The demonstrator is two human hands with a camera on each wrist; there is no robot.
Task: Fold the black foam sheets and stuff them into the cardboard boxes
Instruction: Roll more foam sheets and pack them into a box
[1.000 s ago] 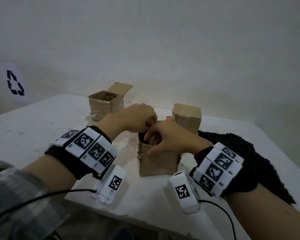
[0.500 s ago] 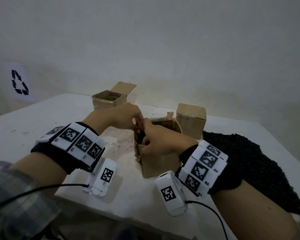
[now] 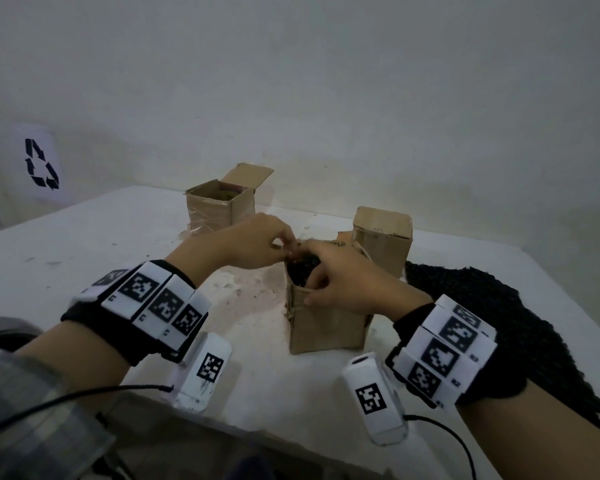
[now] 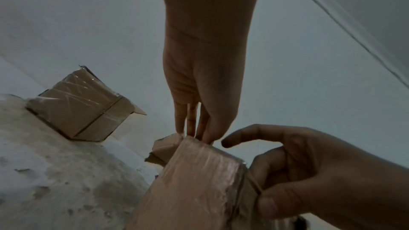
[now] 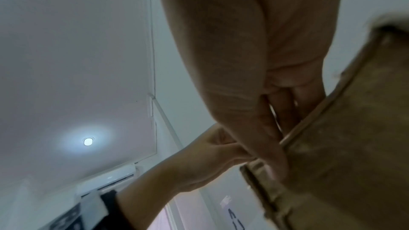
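Both hands are up at the mouth of the near box (image 3: 326,327), wrists high, palms turned down. The left hand (image 3: 253,242) comes in from the left, its fingers (image 4: 194,121) running straight down to the box's rim, tips at the top edge beside a raised flap (image 4: 165,147). The right hand (image 3: 343,282) wraps the box's right corner: thumb pressed on the outer wall, the other fingers (image 5: 285,109) curled over the rim and in, so it grips the box. Just under those fingertips sits the foam (image 3: 302,270), a dark wad in the opening (how deep it goes I cannot tell).

Room to move: beyond the left fingers, well apart, an open box (image 3: 219,206) with its flap up; just behind the right knuckles, a shut box (image 3: 383,235). To the right of the right wrist a loose foam sheet (image 3: 482,317) lies flat, running off toward the table (image 3: 84,244) edge. Bare table on the near side, between both wrists.

Against half a second ago, the left fingertips have crossed to the rim and now meet the right fingers over the foam; the right hand's hold looks the same.
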